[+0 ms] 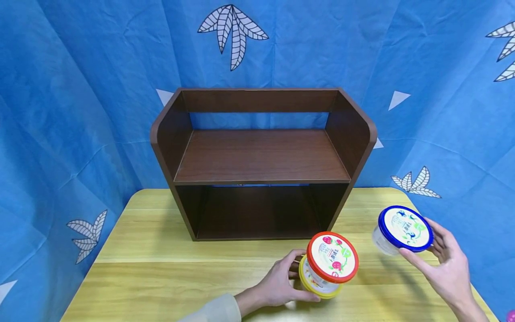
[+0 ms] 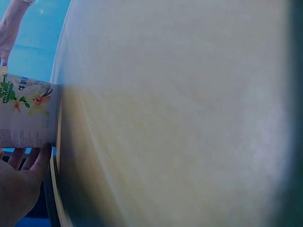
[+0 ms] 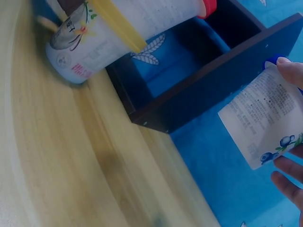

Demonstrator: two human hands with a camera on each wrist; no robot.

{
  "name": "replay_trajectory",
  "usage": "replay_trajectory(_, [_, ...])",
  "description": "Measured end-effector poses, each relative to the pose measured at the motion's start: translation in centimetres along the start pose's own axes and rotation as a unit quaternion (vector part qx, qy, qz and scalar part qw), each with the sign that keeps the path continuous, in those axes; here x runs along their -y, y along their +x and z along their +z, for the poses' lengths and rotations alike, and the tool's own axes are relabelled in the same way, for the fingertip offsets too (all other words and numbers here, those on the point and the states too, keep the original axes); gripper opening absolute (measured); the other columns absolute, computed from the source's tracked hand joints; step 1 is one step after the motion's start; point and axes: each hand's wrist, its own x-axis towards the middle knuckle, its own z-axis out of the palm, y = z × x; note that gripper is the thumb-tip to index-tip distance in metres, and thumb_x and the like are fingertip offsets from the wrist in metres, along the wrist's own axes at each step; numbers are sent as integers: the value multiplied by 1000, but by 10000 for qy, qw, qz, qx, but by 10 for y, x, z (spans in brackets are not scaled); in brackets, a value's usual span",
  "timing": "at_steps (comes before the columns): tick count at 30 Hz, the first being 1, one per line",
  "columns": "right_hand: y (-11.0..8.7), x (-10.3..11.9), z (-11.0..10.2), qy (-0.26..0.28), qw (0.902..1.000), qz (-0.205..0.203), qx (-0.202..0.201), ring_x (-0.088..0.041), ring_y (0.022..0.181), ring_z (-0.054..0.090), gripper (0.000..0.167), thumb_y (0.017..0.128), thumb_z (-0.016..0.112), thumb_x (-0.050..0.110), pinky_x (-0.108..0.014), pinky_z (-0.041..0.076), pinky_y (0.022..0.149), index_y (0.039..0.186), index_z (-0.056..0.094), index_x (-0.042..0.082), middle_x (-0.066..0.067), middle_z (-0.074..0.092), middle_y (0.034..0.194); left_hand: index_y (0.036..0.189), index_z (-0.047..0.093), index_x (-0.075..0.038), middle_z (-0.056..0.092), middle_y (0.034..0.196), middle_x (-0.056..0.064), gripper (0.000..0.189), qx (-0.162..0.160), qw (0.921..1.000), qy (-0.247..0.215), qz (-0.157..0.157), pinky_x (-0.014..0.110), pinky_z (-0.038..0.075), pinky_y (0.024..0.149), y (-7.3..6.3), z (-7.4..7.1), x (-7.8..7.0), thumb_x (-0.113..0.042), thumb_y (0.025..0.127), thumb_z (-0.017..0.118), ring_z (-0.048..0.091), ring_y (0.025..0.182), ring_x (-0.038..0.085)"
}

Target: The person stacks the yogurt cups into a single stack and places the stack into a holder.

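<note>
The left hand (image 1: 279, 281) wraps the yellow-lidded tub (image 1: 327, 292), lower of 2 near the shelf's (image 1: 263, 156) right end; tilting could slide the red-lidded tub (image 1: 332, 257) off. The right hand (image 1: 448, 264) clasps the blue-lidded tub (image 1: 406, 228) above the surface (image 1: 161, 277); loosening could drop it. Only the right wrist view shows its blueberry-printed side (image 3: 265, 120).

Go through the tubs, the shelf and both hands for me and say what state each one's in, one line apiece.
Round white tub with red lid: lid on, stacked on the yellow-lidded one.
Round white tub with yellow lid: lid on, gripped.
Round white tub with blue lid: lid on, held off the table.
Dark brown wooden shelf: upright, open-fronted.
Left hand: gripping the yellow-lidded tub.
Right hand: gripping the blue-lidded tub.
</note>
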Motion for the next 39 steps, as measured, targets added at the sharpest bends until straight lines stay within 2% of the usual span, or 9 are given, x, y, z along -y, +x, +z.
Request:
replay_trajectory(8, [5,15,0,281,9989,-358,135,8,114,64,96,66,79,-29,-3,48,91,152,50,2,23,66,133,147,46,-33,60,139,-13,83,16,10000,18,-8,13,54,99,0,0,0,-27,80,95,62,113,-3])
replay_trajectory(17, [5,31,1,136,9980,-502,350,10,120,60,98,68,80,-27,-2,45,94,155,48,4,24,60,140,147,47,-33,61,137,-13,83,-3,10000,-25,-46,13,54,99,0,1,-2,-26,80,95,63,113,-3])
replay_trajectory(30, [5,52,4,438,9927,-983,552,8,124,62,100,62,77,-32,-1,48,95,153,46,-4,17,60,147,148,47,-32,60,138,-12,84,-18,10000,-28,-45,13,54,99,-1,1,-2,-24,79,95,63,114,-3])
replay_trajectory(39, [7,67,8,467,9906,-1022,782,7,124,61,101,63,80,-30,-2,49,96,154,46,-3,15,60,148,148,46,-30,61,138,-11,85,-15,10000,-10,64,13,54,99,-1,1,0,-23,79,95,63,114,-3])
